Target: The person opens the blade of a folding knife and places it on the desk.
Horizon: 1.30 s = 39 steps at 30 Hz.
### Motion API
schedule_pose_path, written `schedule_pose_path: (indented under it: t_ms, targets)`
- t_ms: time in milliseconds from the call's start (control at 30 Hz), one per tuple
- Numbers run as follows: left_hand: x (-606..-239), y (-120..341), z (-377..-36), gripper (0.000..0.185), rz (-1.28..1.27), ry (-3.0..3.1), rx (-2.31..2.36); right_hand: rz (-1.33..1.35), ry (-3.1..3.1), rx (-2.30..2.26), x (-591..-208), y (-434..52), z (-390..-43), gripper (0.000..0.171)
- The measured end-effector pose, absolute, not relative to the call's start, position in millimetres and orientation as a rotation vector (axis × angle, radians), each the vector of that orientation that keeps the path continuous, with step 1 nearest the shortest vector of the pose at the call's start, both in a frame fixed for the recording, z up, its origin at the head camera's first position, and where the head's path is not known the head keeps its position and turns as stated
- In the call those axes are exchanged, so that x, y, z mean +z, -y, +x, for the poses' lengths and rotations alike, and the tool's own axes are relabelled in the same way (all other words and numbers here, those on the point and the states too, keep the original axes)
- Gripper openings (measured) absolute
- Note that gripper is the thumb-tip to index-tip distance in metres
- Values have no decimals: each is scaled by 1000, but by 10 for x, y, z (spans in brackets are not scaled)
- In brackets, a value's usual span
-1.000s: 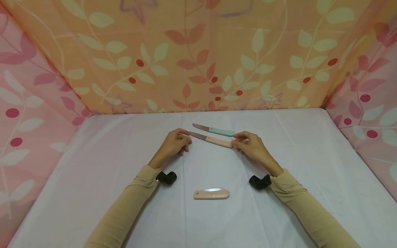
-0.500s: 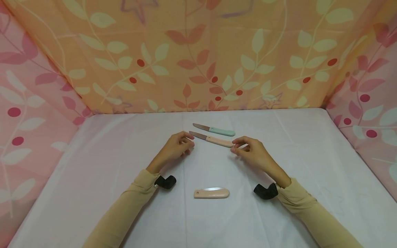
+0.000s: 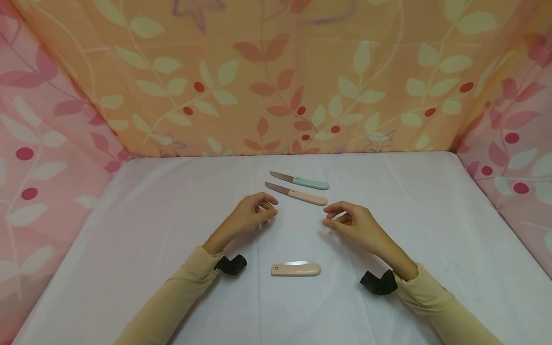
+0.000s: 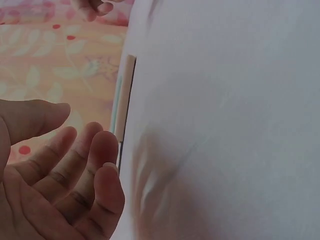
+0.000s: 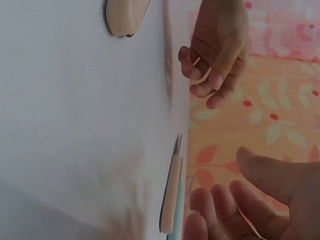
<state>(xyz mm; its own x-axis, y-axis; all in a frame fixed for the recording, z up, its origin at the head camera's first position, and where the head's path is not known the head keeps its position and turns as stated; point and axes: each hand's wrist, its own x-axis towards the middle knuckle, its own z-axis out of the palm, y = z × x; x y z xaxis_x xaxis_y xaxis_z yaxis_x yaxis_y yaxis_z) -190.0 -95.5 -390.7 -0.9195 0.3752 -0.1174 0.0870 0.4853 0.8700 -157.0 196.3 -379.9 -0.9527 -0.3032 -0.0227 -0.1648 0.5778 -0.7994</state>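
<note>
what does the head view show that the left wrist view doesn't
Only the head view shows the folded pink knife near the front edge, both beige sleeves and the whole white table.

Only the left wrist view shows the left hand from the palm side, fingers loosely curled, holding nothing.

Both show the open pink knife and green knife lying side by side, both hands, including the right hand, and the leaf-print cloth.

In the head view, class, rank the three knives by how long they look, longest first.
1. Open pink-handled knife
2. Green-handled knife, only slightly shorter and farther from the camera, so these two are unsure
3. Folded pink knife, clearly shortest
</note>
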Motion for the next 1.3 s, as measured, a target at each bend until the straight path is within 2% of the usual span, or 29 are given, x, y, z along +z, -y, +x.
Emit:
schedule_pose_path:
  t_ms: [467,1300]
  targets:
    - [-3806,845,-1619,27,534,-2382,1320,-414,-2601,-1299,-3749,-1952,-1293,35]
    - [-3890,716,-1281,24,697,-2364,1127,-653,-2465,-1264,-3867,-1870,-1023,34]
